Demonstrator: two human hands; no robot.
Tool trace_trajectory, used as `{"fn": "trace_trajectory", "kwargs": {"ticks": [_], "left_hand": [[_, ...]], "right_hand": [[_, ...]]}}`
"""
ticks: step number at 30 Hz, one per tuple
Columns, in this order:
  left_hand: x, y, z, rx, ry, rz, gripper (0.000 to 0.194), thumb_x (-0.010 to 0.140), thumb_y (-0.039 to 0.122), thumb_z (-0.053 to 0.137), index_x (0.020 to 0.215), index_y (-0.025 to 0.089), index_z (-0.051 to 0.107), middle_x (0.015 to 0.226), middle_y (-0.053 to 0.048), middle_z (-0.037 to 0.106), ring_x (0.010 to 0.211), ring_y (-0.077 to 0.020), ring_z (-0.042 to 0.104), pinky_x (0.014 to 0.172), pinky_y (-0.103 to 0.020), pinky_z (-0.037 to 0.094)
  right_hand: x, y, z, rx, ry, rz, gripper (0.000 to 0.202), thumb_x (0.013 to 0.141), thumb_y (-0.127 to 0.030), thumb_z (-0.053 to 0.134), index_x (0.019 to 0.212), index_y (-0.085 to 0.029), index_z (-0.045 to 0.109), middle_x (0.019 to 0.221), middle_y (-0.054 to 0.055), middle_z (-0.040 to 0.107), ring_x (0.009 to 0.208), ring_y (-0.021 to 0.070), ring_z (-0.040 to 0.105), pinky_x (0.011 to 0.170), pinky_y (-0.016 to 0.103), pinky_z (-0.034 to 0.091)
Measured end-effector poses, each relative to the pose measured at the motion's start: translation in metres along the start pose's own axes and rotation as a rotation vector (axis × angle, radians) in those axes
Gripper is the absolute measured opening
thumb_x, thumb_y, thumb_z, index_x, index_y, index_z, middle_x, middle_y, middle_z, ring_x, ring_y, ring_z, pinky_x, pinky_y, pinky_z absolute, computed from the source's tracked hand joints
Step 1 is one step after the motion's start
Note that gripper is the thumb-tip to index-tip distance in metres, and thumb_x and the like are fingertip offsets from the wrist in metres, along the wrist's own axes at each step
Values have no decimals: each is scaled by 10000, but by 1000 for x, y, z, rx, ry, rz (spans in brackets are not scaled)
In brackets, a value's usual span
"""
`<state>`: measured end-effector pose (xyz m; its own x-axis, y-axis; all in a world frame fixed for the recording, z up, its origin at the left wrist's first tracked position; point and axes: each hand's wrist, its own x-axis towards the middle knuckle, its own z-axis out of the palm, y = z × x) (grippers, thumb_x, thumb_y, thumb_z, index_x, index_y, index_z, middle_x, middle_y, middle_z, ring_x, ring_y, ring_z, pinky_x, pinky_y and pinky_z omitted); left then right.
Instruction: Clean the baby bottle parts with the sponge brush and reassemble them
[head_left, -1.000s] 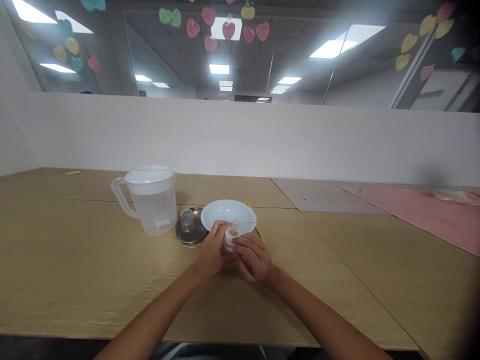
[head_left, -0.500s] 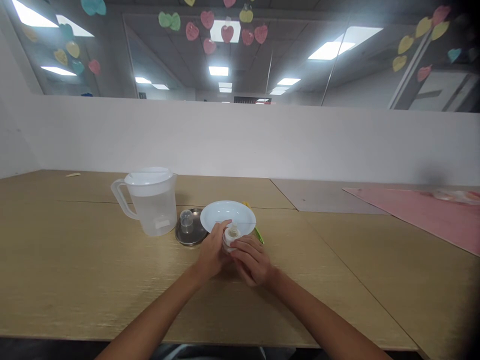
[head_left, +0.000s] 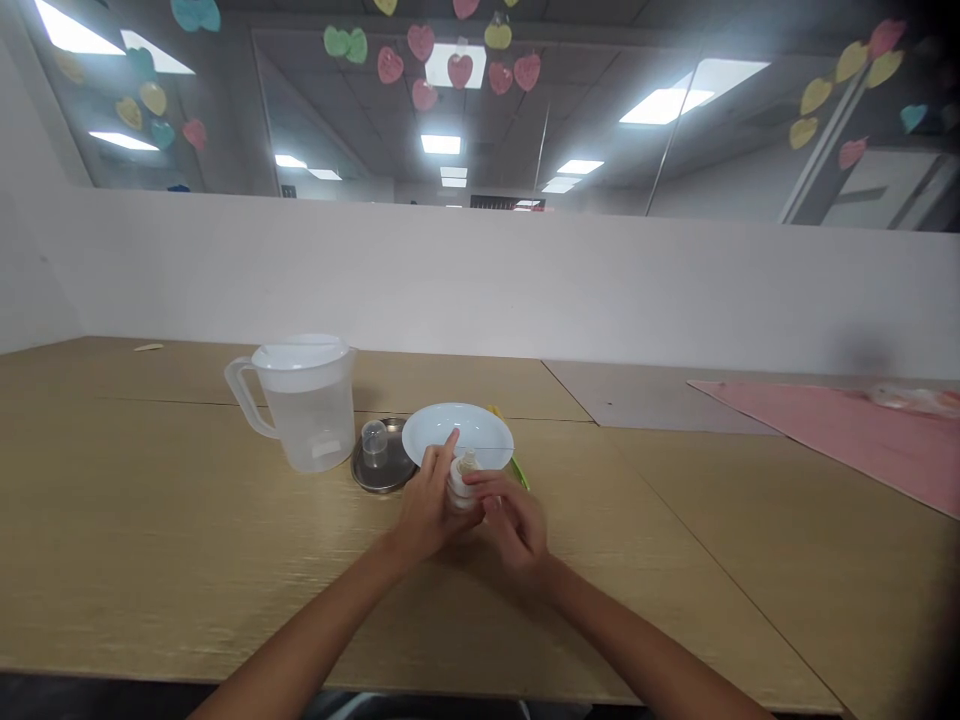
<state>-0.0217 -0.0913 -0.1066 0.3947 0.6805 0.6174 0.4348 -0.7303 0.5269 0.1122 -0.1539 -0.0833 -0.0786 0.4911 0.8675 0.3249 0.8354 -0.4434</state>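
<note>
A small baby bottle [head_left: 461, 487] with a white collar and a pale, see-through teat is held between my hands, just in front of a white bowl [head_left: 420, 436]. My left hand [head_left: 429, 505] is wrapped round the bottle from the left, its index finger pointing up past the collar. From the right, the fingers of my right hand [head_left: 517, 518] are bent against the collar. My hands hide the lower part of the bottle. On a round metal tray [head_left: 401, 466] to the left stands a clear dome-shaped cap [head_left: 374, 443].
A clear plastic jug [head_left: 311, 415] holding clear liquid stands left of the tray. Something green and yellow [head_left: 519, 474] sticks out behind the bowl's right side. A pink mat [head_left: 847, 425] lies at the far right of the wooden table [head_left: 187, 540], against a white wall.
My right hand has drawn slightly back and its fingers have shifted on the collar. My left index finger has lifted. The bottle stays in nearly the same place.
</note>
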Motion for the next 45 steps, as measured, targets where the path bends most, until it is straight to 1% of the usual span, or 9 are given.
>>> {"fn": "trace_trajectory", "kwargs": {"ticks": [5,8,12,15,20,27,35,41,45], "left_hand": [[2,6,-2,12,35,-19,890,675,465,679,1402,229,224,1064,-71,483,917,-213,572,743,-328,503],[1,6,0,7,34,5,810,682,461,676,1361,230,298,1047,-67,498,932,-220,575,758,-331,502],[2,4,0,-15,28,21,755,700,450,662,1337,216,330,1086,-78,514,953,-230,581,779,-345,500],[2,4,-2,-53,-1,19,780,709,420,658,1365,212,291,1127,-89,524,991,-238,580,831,-363,488],[2,4,-2,-70,-21,40,877,728,454,634,1426,231,153,1205,-100,502,1099,-251,537,884,-374,462],[1,1,-3,-107,-41,13,956,684,441,672,1438,202,134,1185,-112,509,1078,-260,542,866,-379,461],[0,-4,-3,-108,-73,79,821,786,274,521,1459,252,50,1219,-79,566,1101,-220,541,902,-370,452],[1,-1,3,-20,43,-13,679,824,210,459,1434,229,160,1163,-91,529,1013,-188,566,761,-312,505],[2,-3,1,-122,12,54,549,857,204,421,1388,222,286,1192,-76,552,1099,-199,536,897,-355,480]], "right_hand": [[5,15,-3,321,224,272,229,910,-284,429,750,-188,562,806,63,667,718,186,661,692,357,556],[7,25,-5,259,331,316,182,890,-296,480,783,-184,575,862,57,644,745,160,651,708,317,550],[5,27,-4,56,157,302,153,846,-314,564,935,-191,582,984,74,631,958,185,605,834,319,507],[2,25,-2,-78,50,219,184,849,-311,552,992,-195,563,987,74,636,931,190,607,815,328,505],[2,21,-5,-278,68,50,97,861,-230,493,885,-189,577,845,55,616,811,182,597,726,326,496],[1,15,-5,-349,22,-153,145,794,-117,486,869,-186,589,894,85,586,819,186,579,686,344,498],[2,8,-1,-517,-186,-566,152,732,-105,553,846,-199,590,882,68,668,811,186,636,784,397,543],[0,5,1,-453,-237,-556,173,760,-79,524,900,-152,593,953,124,663,1003,219,620,851,379,556],[-1,6,2,-443,-264,-581,192,784,-87,497,944,-132,594,958,130,660,1053,215,602,875,358,549]]}}
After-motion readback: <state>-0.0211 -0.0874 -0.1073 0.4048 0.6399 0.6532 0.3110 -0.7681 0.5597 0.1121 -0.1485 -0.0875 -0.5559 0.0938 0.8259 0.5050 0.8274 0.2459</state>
